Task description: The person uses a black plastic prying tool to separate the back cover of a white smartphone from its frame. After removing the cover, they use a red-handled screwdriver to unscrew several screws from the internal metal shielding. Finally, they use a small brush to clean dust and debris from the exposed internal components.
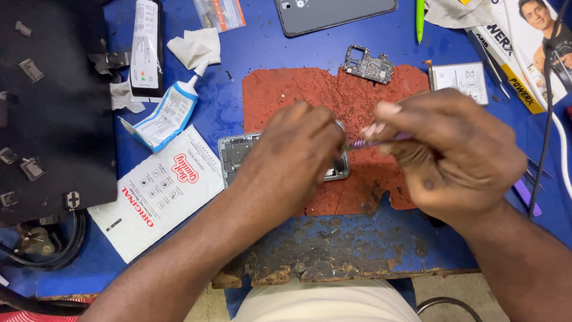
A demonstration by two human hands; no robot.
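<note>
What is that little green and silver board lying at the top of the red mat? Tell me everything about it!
The small circuit board is a flat, uneven piece with notched edges and a square hole near its left end. It looks dark and greyish, packed with tiny metal-capped parts. It lies flat on the top edge of the worn red mat, partly over the blue table, just left of a white battery. No hand touches it; both hands work lower down.

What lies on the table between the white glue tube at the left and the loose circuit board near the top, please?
In the head view, between the glue tube and the circuit board lie bare blue table and the worn red mat; nothing else.
</note>
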